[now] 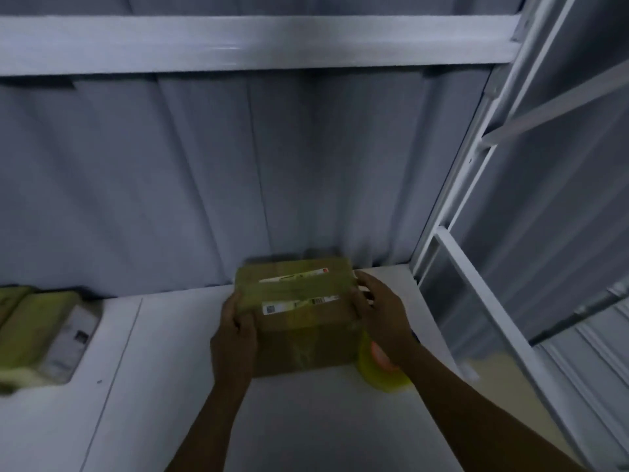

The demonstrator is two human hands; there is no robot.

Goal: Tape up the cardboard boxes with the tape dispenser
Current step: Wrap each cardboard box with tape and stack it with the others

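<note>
The box (301,323) is gripped at 9 o'clock by the left hand (235,323) and at 3 by the right hand (379,301), likely for steadying on the shelf (170,369); tape (381,369) lies at 4.

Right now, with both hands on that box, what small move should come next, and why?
Probably turn the cardboard box a quarter: yellowish tape already crosses its top and front, the left hand and right hand hold its sides, and the tape dispenser lies idle by the right wrist.

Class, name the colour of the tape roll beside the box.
Yellow tape roll, orange-pink core; head view.
</note>
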